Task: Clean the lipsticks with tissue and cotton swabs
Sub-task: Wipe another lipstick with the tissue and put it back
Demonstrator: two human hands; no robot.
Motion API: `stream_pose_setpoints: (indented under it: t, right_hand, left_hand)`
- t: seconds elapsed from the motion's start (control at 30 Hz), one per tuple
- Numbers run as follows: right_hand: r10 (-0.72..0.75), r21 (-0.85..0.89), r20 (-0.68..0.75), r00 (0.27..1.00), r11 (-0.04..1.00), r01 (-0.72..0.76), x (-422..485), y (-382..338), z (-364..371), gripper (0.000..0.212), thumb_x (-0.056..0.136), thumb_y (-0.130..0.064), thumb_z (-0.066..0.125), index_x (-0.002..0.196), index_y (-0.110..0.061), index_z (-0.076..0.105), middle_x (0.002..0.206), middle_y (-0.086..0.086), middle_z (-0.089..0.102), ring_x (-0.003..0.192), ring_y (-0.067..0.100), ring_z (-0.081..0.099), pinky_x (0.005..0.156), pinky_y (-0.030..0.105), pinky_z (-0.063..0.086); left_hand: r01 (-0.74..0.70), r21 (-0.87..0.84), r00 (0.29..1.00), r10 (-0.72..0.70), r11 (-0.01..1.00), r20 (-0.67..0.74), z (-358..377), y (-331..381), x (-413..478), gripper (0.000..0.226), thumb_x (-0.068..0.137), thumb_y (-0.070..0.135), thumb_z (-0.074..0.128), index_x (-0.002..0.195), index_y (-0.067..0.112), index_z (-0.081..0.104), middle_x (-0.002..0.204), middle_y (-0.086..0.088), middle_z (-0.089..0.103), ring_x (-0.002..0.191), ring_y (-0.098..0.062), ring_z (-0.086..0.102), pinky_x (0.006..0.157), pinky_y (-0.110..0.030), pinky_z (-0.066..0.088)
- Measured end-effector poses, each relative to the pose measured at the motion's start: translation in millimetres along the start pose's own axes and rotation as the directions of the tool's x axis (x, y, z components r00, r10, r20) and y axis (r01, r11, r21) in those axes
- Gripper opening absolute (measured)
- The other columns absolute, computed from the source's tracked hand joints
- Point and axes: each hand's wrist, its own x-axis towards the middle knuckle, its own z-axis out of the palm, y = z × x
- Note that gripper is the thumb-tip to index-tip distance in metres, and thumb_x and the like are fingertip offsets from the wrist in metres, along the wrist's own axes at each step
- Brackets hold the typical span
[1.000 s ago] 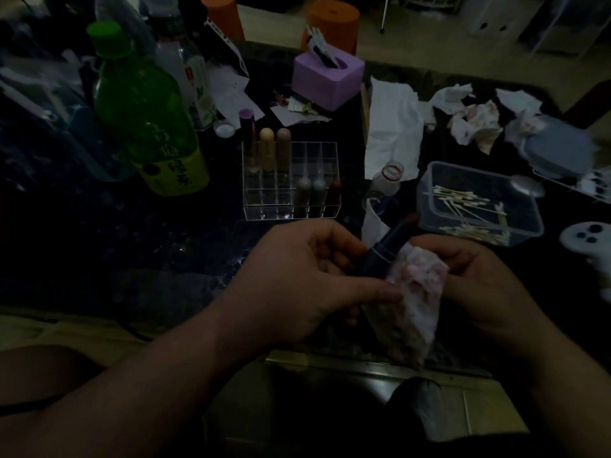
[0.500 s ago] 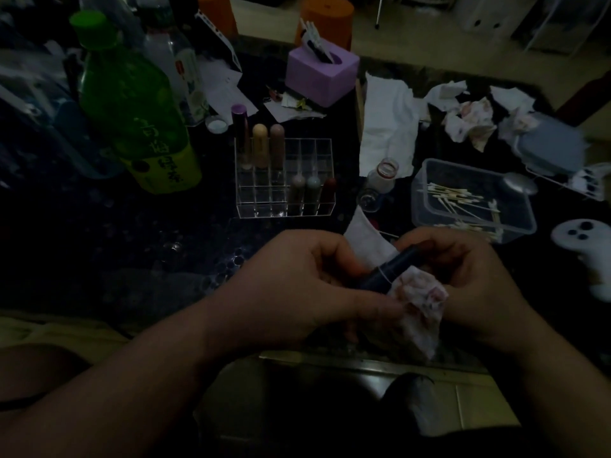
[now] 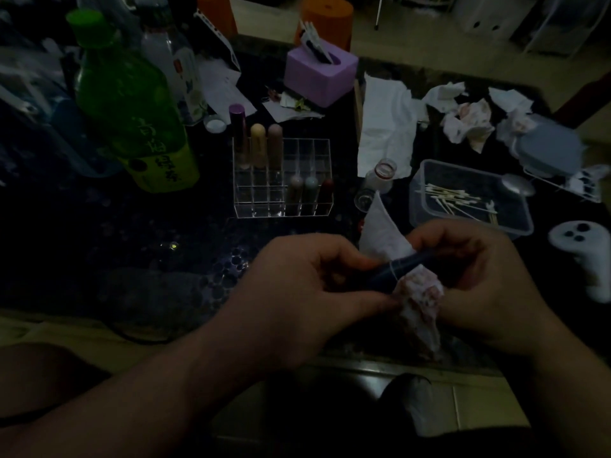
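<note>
Table [image 3: 99,246]: dark, cluttered; everything below is placed from the clear organizer.
Green bottle [image 3: 132,107]: upright, left of the organizer.
Clear organizer [image 3: 282,178]: grid of compartments; 3 tubes in its back row, 3 in its front row; the other cells look bare.
Swab tray [image 3: 471,196]: right of the organizer, cotton swabs [image 3: 453,198] lying loose inside.
Used tissues [image 3: 469,122]: crumpled and stained, right of and behind the organizer, behind the tray.
Left hand [image 3: 307,292]: in front of the organizer, fingers curled around the lower end of the dark lipstick [image 3: 401,267].
Right hand [image 3: 476,276]: closed over the upper end of that tube, pressing the stained tissue [image 3: 421,297] against it; the tip is hidden, so I cannot tell if a cap is on.
Change: 1 second ago the tube stood steeper with its upper end clear of the right hand; it now lies flatter and the right hand has closed over that end, tissue bunched tighter beneath.
Meaning: probably wiping or twisting at the tube's upper end; this lipstick is not yet back in the organizer, and 6 wait there.
</note>
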Motion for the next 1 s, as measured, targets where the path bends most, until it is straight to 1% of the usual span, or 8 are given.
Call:
stream_pose_setpoints:
  t: [0.07, 0.2, 0.27, 0.53, 0.7, 0.77, 0.87, 1.0]
  right_hand:
    - [-0.006, -0.019, 0.005, 1.000, 1.000, 0.006, 0.1, -0.3, 0.5, 0.023, 0.062, -0.007, 0.082, 0.079, -0.019, 0.072, 0.076, 0.006, 0.074, 0.066, 0.014, 0.070, 0.059, 0.024, 0.056]
    - [0.005, -0.008, -0.018, 1.000, 1.000, -0.005, -0.4, 2.7, -1.1, 0.026, 0.062, 0.004, 0.076, 0.078, -0.016, 0.072, 0.074, 0.009, 0.074, 0.065, 0.016, 0.069, 0.059, 0.026, 0.056]
    - [0.007, -0.013, -0.022, 1.000, 1.000, -0.007, -0.5, 2.4, -1.7, 0.026, 0.062, 0.003, 0.075, 0.078, -0.017, 0.072, 0.074, 0.008, 0.074, 0.065, 0.015, 0.069, 0.059, 0.025, 0.055]
    - [-0.025, -0.030, -0.082, 0.996, 0.999, 0.022, 0.5, 2.1, -2.4, 0.033, 0.061, 0.001, 0.078, 0.078, -0.028, 0.074, 0.074, -0.002, 0.074, 0.065, 0.009, 0.068, 0.061, 0.021, 0.056]
    - [-0.040, -0.009, -0.024, 0.999, 0.999, 0.040, -1.2, 0.3, -3.5, 0.024, 0.061, -0.012, 0.081, 0.081, -0.024, 0.073, 0.077, -0.003, 0.074, 0.068, 0.009, 0.070, 0.063, 0.020, 0.055]
    - [-0.034, -0.039, -0.030, 0.999, 0.999, 0.033, -1.7, 1.3, -4.4, 0.027, 0.061, -0.004, 0.082, 0.080, -0.018, 0.071, 0.076, -0.003, 0.074, 0.068, 0.009, 0.070, 0.062, 0.020, 0.055]
    - [-0.039, -0.062, -0.070, 0.997, 0.997, 0.035, -2.6, 2.2, -4.9, 0.022, 0.061, -0.017, 0.080, 0.079, -0.017, 0.068, 0.075, 0.005, 0.073, 0.068, 0.014, 0.068, 0.063, 0.025, 0.057]
    - [-0.021, -0.039, -0.122, 0.992, 0.999, 0.016, -1.7, 2.5, -2.6, 0.019, 0.061, -0.024, 0.076, 0.079, -0.023, 0.071, 0.076, 0.008, 0.073, 0.065, 0.020, 0.069, 0.060, 0.027, 0.058]
  left_hand:
    - [0.022, -0.031, 0.999, -0.021, 0.999, 0.031, -3.8, -1.2, 0.8, 0.023, 0.063, 0.029, 0.083, 0.085, 0.025, 0.076, 0.082, 0.003, 0.078, 0.075, -0.013, 0.075, 0.069, -0.028, 0.060]
    - [0.351, -0.371, 0.900, -0.201, 0.860, 0.387, -14.0, -1.1, 9.4, 0.027, 0.085, 0.028, 0.066, 0.096, 0.006, 0.075, 0.086, -0.015, 0.074, 0.073, -0.025, 0.071, 0.069, -0.035, 0.058]
    - [0.364, -0.424, 0.902, -0.200, 0.829, 0.383, -14.7, -0.6, 11.0, 0.024, 0.084, 0.022, 0.065, 0.091, 0.002, 0.076, 0.083, -0.020, 0.072, 0.069, -0.026, 0.070, 0.067, -0.036, 0.059]
    - [-0.131, -0.115, 0.991, 0.128, 0.985, -0.034, 3.3, 1.2, 1.0, 0.025, 0.061, 0.022, 0.081, 0.083, 0.022, 0.070, 0.084, 0.010, 0.075, 0.080, -0.007, 0.073, 0.071, -0.019, 0.057]
    - [0.316, -0.411, 0.924, -0.178, 0.855, 0.338, -9.1, 1.3, 11.7, 0.024, 0.076, 0.032, 0.073, 0.090, 0.013, 0.077, 0.079, -0.008, 0.073, 0.066, -0.022, 0.070, 0.064, -0.034, 0.059]
    - [0.347, -0.446, 0.912, -0.186, 0.825, 0.366, -9.7, -1.3, 12.5, 0.021, 0.080, 0.027, 0.070, 0.088, 0.008, 0.077, 0.076, -0.013, 0.072, 0.064, -0.024, 0.069, 0.063, -0.036, 0.059]
    - [0.165, -0.353, 0.978, -0.105, 0.921, 0.182, -5.3, -1.6, 10.0, 0.017, 0.068, 0.021, 0.074, 0.081, 0.010, 0.077, 0.077, -0.006, 0.075, 0.069, -0.018, 0.073, 0.067, -0.027, 0.058]
    - [-0.267, 0.054, 0.959, 0.271, 0.962, -0.078, 2.5, -13.6, 5.5, 0.028, 0.067, 0.022, 0.089, 0.088, 0.024, 0.070, 0.087, 0.008, 0.072, 0.085, -0.013, 0.072, 0.074, -0.027, 0.057]
